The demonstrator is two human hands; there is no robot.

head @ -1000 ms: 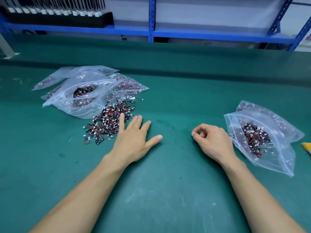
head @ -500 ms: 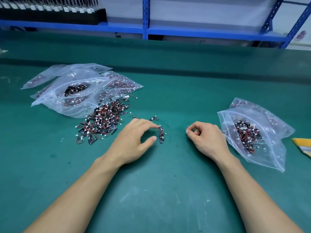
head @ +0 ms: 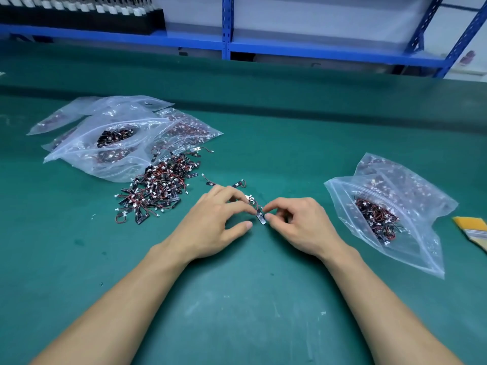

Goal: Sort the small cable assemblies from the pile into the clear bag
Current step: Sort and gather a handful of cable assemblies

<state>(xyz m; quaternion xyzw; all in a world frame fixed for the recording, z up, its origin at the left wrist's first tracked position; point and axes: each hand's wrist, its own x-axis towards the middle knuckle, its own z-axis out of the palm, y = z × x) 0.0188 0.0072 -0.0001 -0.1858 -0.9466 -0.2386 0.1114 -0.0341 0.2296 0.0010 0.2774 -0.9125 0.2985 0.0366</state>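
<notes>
A pile of small cable assemblies, black tabs with red-black wires and white plugs, lies on the green mat left of centre. My left hand and my right hand meet mid-table over one cable assembly. The right hand's thumb and forefinger pinch its black tab. The left hand's curled fingers touch its wire end. Two loose assemblies lie just beyond my left hand. A clear bag, mouth facing left and partly filled with assemblies, lies to the right.
Several clear bags holding more assemblies are heaped behind the pile. A yellow-handled brush pokes in at the right edge. Blue shelving runs along the back, with a black rack of parts at top left.
My left hand dragged a few assemblies from the pile toward the centre. My right hand moved left to meet it and now pinches one assembly.
</notes>
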